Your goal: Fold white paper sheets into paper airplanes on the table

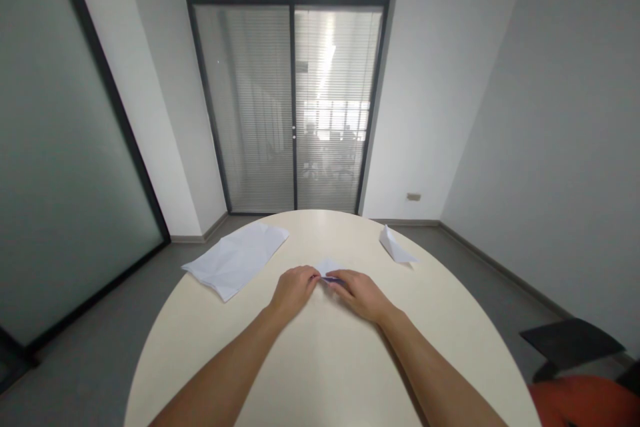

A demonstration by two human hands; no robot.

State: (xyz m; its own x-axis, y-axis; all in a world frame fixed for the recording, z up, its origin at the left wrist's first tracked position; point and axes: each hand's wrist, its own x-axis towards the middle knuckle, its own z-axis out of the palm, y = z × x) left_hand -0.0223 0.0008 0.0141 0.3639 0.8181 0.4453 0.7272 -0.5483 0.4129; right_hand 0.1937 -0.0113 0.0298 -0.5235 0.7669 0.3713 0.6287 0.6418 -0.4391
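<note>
Round cream table [330, 360]: both hands' [295, 290] [361, 293] grip pinches small folded white paper [329, 268].

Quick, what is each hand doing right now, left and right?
Left hand: fingers closed on the small folded white paper piece on the round cream table.
Right hand: fingers closed on the same paper piece.

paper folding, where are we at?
Done, by the look of it: one folded paper piece lies at the table's far right. In hand: left hand and right hand pinch a small white paper at the centre. Left: the creased sheets on the left lie flat, unfolded.
</note>
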